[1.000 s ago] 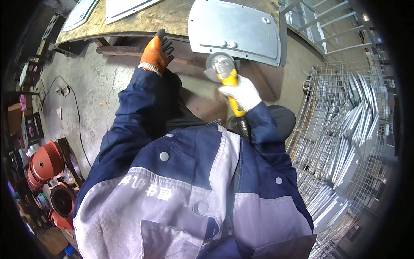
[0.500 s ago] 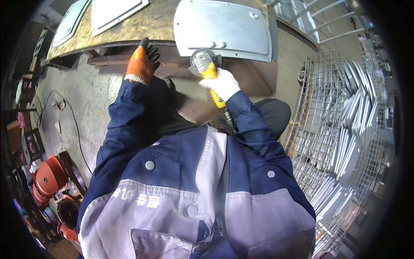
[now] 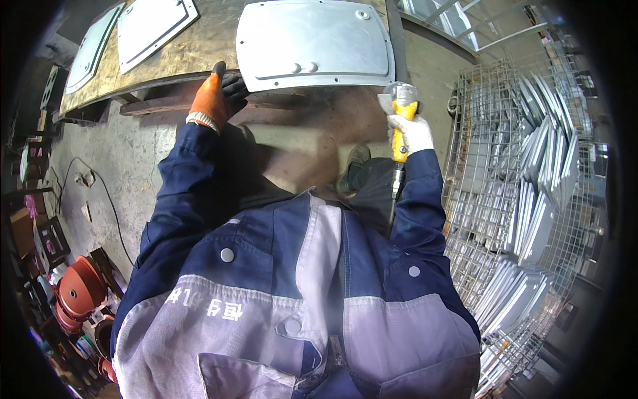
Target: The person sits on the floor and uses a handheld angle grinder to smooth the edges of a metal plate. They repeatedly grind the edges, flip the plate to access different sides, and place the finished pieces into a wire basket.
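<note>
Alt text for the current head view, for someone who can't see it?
A white-gloved right hand grips a yellow grinder by the right front corner of a pale metal panel on a worn workbench. The orange-gloved left hand is open near the bench's front edge; a wire cage holding metal plates stands at right.

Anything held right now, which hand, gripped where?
Right hand holds the yellow grinder, wrapped around its body just behind the head. Left hand appears empty, fingers open.
</note>
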Demonstrator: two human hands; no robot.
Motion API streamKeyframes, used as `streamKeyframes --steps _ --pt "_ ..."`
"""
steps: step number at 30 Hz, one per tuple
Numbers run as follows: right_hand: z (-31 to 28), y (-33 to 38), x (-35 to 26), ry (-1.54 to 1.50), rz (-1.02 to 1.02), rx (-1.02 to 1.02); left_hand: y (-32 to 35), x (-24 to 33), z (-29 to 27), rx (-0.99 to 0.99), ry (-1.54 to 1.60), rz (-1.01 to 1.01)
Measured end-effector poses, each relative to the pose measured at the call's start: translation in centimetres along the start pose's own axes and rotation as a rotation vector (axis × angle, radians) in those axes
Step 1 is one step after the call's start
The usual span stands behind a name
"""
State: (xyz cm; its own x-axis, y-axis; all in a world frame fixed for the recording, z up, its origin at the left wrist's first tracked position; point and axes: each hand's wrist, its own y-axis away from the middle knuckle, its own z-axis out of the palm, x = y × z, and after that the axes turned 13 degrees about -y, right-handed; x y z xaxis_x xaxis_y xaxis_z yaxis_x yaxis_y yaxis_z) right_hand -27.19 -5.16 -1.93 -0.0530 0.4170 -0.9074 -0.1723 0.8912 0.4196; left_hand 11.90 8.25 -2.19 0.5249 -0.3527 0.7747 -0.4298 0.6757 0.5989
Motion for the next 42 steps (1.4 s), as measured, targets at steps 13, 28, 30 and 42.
streamKeyframes --steps 13,28,30,42 --pt "4.9 5.5 -3.3 0.009 0.015 -0.27 -2.4 -1.1 0.6 -0.129 0.102 -0.111" --pt "21.4 1.7 -3.8 0.448 0.097 -0.564 -0.3 0.2 -2.5 -0.096 0.192 -0.091" --pt "21.1 1.4 -3.7 0.438 0.11 -0.567 -0.7 0.2 -2.3 -0.156 0.183 -0.102" --pt "15.0 1.9 -2.7 0.625 -0.108 -0.365 -4.5 -2.8 -1.1 -0.339 -0.065 0.058"
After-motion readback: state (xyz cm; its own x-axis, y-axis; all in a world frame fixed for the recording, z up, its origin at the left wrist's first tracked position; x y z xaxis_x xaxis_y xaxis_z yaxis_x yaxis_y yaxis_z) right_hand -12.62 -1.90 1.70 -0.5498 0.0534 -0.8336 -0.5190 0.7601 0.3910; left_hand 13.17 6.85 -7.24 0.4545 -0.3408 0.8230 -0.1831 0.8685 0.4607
